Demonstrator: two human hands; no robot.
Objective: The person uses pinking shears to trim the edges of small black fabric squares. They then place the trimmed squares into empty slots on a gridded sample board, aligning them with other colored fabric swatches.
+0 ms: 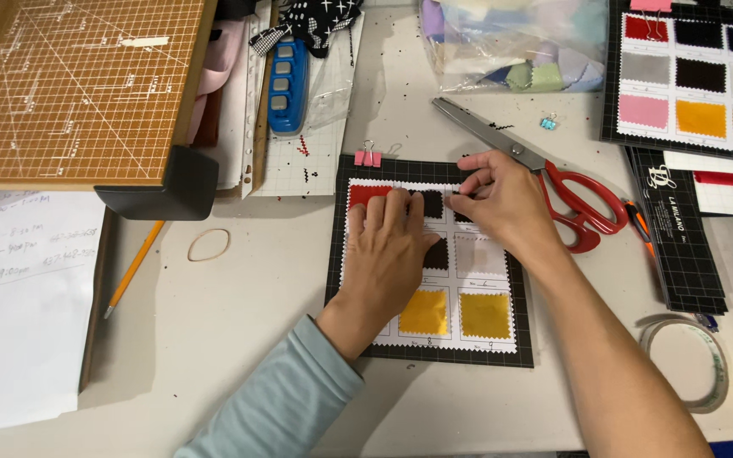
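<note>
Bright, even light falls from overhead; my arms cast soft shadows toward 6 o'clock on the table [239, 339]. Focus is sharp throughout, with no glare.

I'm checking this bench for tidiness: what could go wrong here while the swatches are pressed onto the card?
The dark swatch under the right hand could set crooked. Loose black specks on the table might get trapped under fabric. The scissors lie right beside that hand, so a nudge seems possible.
</note>
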